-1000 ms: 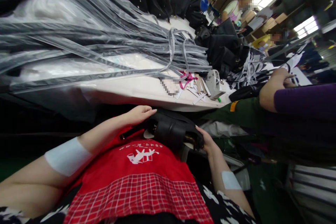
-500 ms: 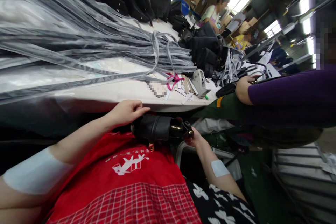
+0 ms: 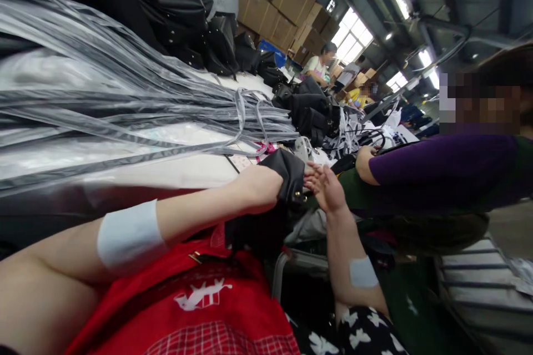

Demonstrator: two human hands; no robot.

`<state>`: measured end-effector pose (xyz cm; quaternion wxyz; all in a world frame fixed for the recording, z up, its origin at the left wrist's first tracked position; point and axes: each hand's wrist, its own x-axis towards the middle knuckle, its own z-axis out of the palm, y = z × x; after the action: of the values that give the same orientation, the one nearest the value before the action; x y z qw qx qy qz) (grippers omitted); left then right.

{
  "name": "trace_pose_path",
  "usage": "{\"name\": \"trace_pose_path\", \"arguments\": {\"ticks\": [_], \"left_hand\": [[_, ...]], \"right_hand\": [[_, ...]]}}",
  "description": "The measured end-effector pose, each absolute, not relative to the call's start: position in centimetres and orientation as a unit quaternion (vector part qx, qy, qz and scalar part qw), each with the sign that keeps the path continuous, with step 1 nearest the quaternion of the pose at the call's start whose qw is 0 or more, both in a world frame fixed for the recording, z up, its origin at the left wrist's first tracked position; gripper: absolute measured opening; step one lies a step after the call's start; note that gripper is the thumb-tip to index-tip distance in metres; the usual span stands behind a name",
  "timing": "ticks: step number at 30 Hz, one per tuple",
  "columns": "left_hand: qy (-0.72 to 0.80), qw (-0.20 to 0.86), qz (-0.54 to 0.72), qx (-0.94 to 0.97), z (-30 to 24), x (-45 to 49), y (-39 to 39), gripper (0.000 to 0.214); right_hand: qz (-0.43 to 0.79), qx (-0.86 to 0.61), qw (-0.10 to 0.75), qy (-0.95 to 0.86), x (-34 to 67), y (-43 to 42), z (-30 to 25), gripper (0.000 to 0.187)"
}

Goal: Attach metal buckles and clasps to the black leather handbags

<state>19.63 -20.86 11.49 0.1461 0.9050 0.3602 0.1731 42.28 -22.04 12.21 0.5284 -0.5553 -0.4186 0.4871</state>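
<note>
A black leather-like bag [image 3: 287,175] with small gold-coloured metal fittings is raised over my lap, at the table's front edge. My left hand [image 3: 260,187] is closed at the bag's left side, its knuckles toward me and its fingertips hidden behind the fist. At the right side, my right hand [image 3: 327,184] has its fingers spread and palm turned toward the bag. Its fingertips come close to the bag's edge; I cannot tell whether they touch. The lower part of the bag is dark against the red apron [image 3: 233,283].
Long grey plastic-wrapped strips [image 3: 166,105] cover the table at left, with black bags [image 3: 166,11] piled behind. A white tape dispenser [image 3: 303,150] stands beyond my hands. A co-worker in a purple sleeve [image 3: 441,158] sits close at right. Cardboard boxes [image 3: 266,3] are stacked farther back.
The bag has been lifted and turned from lying low across my lap. My left hand has moved right onto it. My right hand has risen and its fingers have come off the metal fittings.
</note>
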Motion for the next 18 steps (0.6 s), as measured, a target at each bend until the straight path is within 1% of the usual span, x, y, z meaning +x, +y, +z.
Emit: {"name": "trace_pose_path", "arguments": {"ticks": [2,3,4,5,6,7,8,9,10,13,15,17,18], "left_hand": [[0.449,0.285,0.253,0.808,12.1,18.7,-19.2,0.011],[0.462,0.349,0.295,0.760,12.0,18.2,-18.4,0.010],[0.462,0.399,0.333,0.719,11.7,17.8,-17.6,0.011],[0.456,0.433,0.362,0.687,11.1,17.6,-17.0,0.013],[0.451,0.455,0.384,0.665,10.4,17.4,-16.6,0.016],[0.448,0.469,0.401,0.646,9.6,17.4,-16.3,0.018],[0.445,0.487,0.423,0.621,8.9,17.5,-16.2,0.019],[0.442,0.504,0.445,0.594,8.4,17.6,-16.2,0.020],[0.438,0.519,0.465,0.568,8.0,17.8,-16.4,0.020],[0.426,0.551,0.515,0.499,7.8,18.4,-17.8,0.019],[0.415,0.568,0.537,0.465,8.2,18.9,-19.6,0.022],[0.393,0.613,0.542,0.420,8.5,19.3,-21.9,0.025],[0.378,0.652,0.531,0.387,8.5,19.4,-23.2,0.025]], "right_hand": [[0.330,-0.512,0.610,-0.506,40.9,-24.0,14.7,0.040],[0.251,-0.493,0.625,-0.551,39.9,-25.5,15.6,0.036],[0.186,-0.471,0.622,-0.597,38.7,-27.1,16.0,0.030],[0.153,-0.446,0.591,-0.654,37.3,-28.6,16.0,0.026],[0.148,-0.422,0.526,-0.723,35.9,-30.0,15.7,0.024],[0.162,-0.403,0.441,-0.785,34.5,-31.0,15.1,0.022],[0.173,-0.392,0.362,-0.828,33.2,-31.6,14.3,0.024],[0.167,-0.399,0.306,-0.848,32.1,-31.8,13.3,0.028],[0.139,-0.422,0.276,-0.852,31.3,-31.7,12.3,0.034],[0.004,-0.512,0.263,-0.818,30.9,-30.1,10.3,0.050],[-0.071,-0.549,0.256,-0.793,31.9,-28.8,10.3,0.058],[-0.113,-0.565,0.244,-0.780,33.1,-28.2,11.2,0.065],[-0.115,-0.566,0.233,-0.782,33.6,-28.1,11.7,0.068]]}}
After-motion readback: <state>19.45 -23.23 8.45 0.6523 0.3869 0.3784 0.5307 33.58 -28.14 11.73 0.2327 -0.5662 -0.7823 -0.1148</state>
